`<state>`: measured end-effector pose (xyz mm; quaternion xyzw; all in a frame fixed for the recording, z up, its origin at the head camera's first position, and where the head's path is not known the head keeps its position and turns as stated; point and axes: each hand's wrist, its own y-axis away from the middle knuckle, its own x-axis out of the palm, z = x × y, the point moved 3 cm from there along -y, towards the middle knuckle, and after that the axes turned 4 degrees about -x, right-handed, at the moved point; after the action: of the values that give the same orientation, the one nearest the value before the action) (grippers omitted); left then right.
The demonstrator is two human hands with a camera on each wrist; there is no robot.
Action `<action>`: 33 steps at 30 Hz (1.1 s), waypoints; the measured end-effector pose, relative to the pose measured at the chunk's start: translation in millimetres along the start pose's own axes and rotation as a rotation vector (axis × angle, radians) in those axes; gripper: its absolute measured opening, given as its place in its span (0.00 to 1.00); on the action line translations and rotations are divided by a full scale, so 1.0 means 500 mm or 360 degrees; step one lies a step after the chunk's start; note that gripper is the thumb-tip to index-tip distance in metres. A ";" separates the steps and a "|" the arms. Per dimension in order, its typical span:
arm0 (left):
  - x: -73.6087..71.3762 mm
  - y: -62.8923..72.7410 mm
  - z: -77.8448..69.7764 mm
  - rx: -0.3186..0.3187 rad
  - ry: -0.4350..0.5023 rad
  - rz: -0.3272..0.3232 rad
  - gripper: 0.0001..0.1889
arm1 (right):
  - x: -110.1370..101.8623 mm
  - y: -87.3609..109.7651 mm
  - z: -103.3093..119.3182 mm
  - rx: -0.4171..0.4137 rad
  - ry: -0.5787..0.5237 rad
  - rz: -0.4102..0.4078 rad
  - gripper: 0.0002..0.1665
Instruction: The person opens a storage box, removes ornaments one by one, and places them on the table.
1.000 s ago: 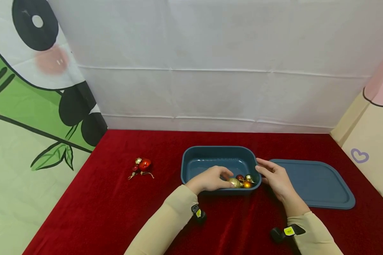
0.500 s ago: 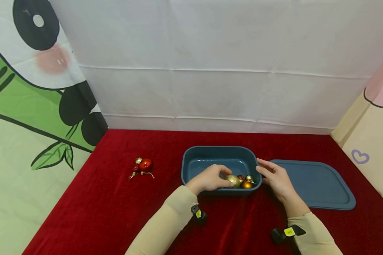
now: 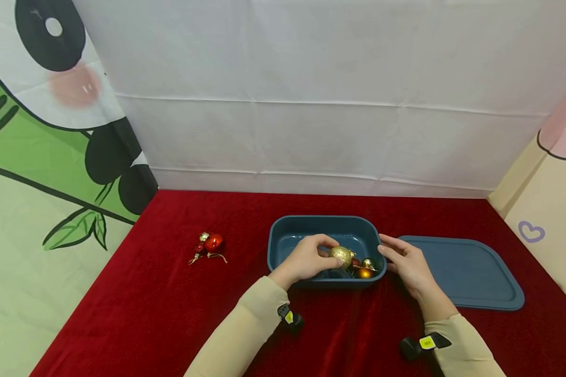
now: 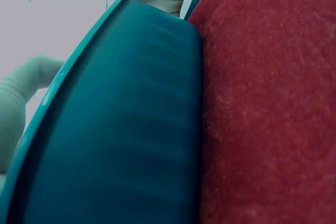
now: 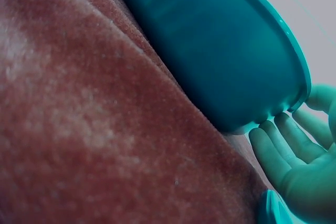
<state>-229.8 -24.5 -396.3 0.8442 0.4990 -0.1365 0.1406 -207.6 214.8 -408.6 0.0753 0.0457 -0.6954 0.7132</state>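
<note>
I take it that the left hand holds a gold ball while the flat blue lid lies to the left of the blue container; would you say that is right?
Not quite: the head view shows the flat blue lid to the right of the blue container. The left hand does hold a gold ball.

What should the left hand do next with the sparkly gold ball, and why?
Probably lift the gold ball up out of the box: the left hand pinches it, the right hand touches the box's end, and other ornaments lie outside on the red cloth.
</note>
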 end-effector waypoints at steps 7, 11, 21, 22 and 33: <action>-0.010 0.008 -0.008 0.0117 0.0014 -0.0102 0.19 | 0.000 0.000 -0.002 0.0009 0.0014 -0.0009 0.36; -0.013 0.013 -0.011 0.0174 0.0023 -0.0132 0.19 | 0.000 0.000 -0.002 0.0013 0.0017 -0.0008 0.36; -0.016 0.019 -0.009 0.0239 -0.0018 -0.0196 0.20 | 0.000 -0.003 -0.005 0.0000 0.0013 -0.0002 0.36; -0.017 0.020 -0.008 0.0244 -0.0019 -0.0203 0.20 | 0.001 -0.003 -0.005 -0.0001 0.0015 -0.0003 0.36; -0.041 0.033 0.003 0.0318 -0.0049 -0.0321 0.20 | 0.005 -0.005 -0.013 -0.0007 0.0027 -0.0009 0.36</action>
<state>-224.7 -49.2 -388.6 0.7974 0.5629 -0.2119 0.0491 -209.6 213.6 -415.3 0.0795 0.0536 -0.6965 0.7111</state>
